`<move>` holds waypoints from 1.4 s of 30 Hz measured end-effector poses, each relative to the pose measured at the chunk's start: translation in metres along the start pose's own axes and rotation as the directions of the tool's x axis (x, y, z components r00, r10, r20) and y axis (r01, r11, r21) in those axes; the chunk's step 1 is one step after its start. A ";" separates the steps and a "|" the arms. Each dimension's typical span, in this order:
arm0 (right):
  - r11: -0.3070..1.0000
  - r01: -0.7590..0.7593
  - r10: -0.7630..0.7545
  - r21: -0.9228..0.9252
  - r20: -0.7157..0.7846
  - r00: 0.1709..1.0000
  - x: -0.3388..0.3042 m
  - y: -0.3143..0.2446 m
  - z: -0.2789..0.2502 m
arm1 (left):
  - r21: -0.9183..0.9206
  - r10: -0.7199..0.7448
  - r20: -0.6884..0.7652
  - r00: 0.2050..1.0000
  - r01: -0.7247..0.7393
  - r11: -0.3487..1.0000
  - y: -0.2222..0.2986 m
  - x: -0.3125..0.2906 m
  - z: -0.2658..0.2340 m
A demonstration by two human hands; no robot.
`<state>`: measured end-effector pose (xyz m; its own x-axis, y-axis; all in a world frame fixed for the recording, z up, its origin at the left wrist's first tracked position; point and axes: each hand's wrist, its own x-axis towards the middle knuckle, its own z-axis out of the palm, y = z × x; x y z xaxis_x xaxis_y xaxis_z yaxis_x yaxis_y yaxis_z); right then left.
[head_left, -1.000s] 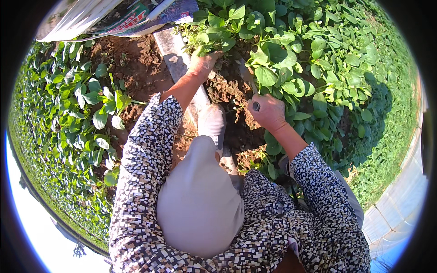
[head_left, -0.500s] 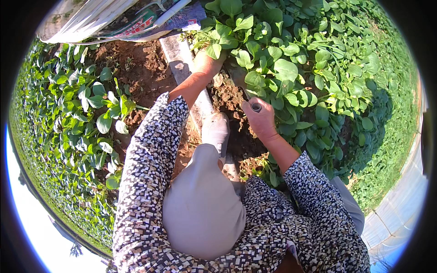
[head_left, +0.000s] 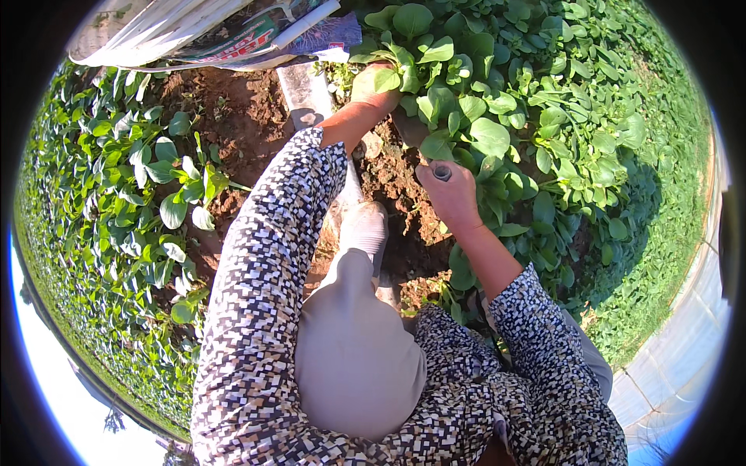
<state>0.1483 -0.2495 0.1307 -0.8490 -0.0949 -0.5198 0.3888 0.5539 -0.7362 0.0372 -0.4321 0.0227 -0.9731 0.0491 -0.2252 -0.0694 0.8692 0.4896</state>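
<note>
My left hand is closed around a leafy green plant at the near edge of the crop; its fingers are partly under the leaves. Lower and to the right, my right hand is wrapped round the handle of a hand tool, whose round hollow end points up out of the fist. What looks like its flat, dark blade extends toward the stems below my left hand, partly hidden by leaves. Loose brown soil lies between the two hands.
A white sack or bag with a coloured printed panel stands at the upper left. A narrow pale strip crosses the bare soil, and my shoe rests by it. Leafy greens spread on the right, more on the left.
My left hand has shifted slightly right and up, along with the leaves it grips. My right hand has moved a little right and down with the tool.
</note>
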 end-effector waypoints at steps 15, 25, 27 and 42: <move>0.931 0.289 -0.286 -0.223 0.046 0.957 0.019 0.013 -0.006 | -0.253 -0.215 0.436 0.874 0.348 0.903 -0.004 -0.043 -0.005; 0.936 0.301 -0.273 -0.183 0.160 0.948 -0.002 0.027 0.000 | -0.676 -0.657 0.029 0.754 0.499 0.542 -0.058 -0.121 -0.005; 0.916 0.359 -0.349 -0.178 0.085 0.933 0.017 0.020 0.008 | -0.395 -0.453 -0.143 0.880 0.369 0.841 -0.052 -0.088 -0.017; 0.841 0.468 -0.451 -0.272 0.125 0.884 0.051 -0.003 0.046 | -0.193 -0.162 -0.299 0.940 0.107 0.975 -0.028 -0.023 -0.039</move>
<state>0.1204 -0.2942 0.0858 -0.8808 -0.4374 -0.1814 -0.1676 0.6462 -0.7446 0.0534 -0.4769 0.0468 -0.9695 -0.2418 -0.0394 -0.2141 0.7582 0.6158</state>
